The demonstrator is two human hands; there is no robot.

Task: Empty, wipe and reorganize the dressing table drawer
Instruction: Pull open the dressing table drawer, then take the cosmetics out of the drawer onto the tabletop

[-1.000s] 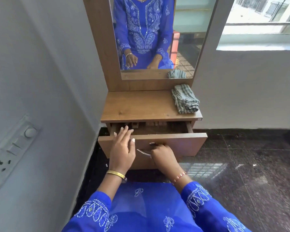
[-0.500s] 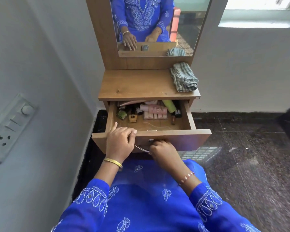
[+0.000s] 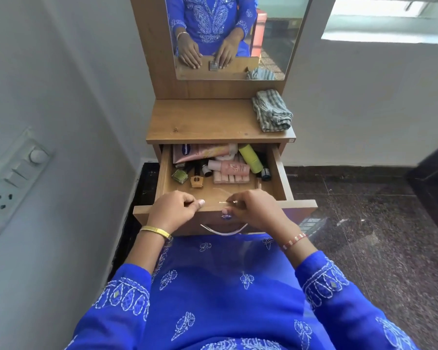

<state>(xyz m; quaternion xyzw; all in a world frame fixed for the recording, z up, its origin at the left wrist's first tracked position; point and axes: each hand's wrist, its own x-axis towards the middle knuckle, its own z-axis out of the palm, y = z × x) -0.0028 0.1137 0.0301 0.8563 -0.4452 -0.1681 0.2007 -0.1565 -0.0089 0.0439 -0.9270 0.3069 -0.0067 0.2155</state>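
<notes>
Drawer (image 3: 280,170) of the dressing table (image 3: 213,122) is pulled well out, front panel close to the person's lap — gives a full top-down view of the contents before anything comes out. Nothing emptied yet by the look of it.

Left hand (image 3: 173,210) rests on the top edge of the drawer front, fingers curled over it, thumb stuck out along the edge. Right hand (image 3: 253,210) sits on the same edge near the middle, fingers curled down over the lip; thumb tip hangs over the outer face. Probably both steady the drawer at full extension — can't tell whether the right hand pinches anything small, the view is poor there. The metal pull handle (image 3: 223,231) below is untouched.

Contents are bunched at the back: a Vaseline tube (image 3: 187,152) lying flat at the back left, a green bottle (image 3: 249,157) at the right, a pink bottle (image 3: 232,168) in the middle above a row of small pink items (image 3: 230,178), an orange nail polish (image 3: 197,180) and a small green box (image 3: 179,176) toward the left. The front half of the drawer floor is bare.

Folded striped cloth (image 3: 272,111) waits on the tabletop's right corner — within reach for the wipe, clear of the space where items can be set down.
</notes>
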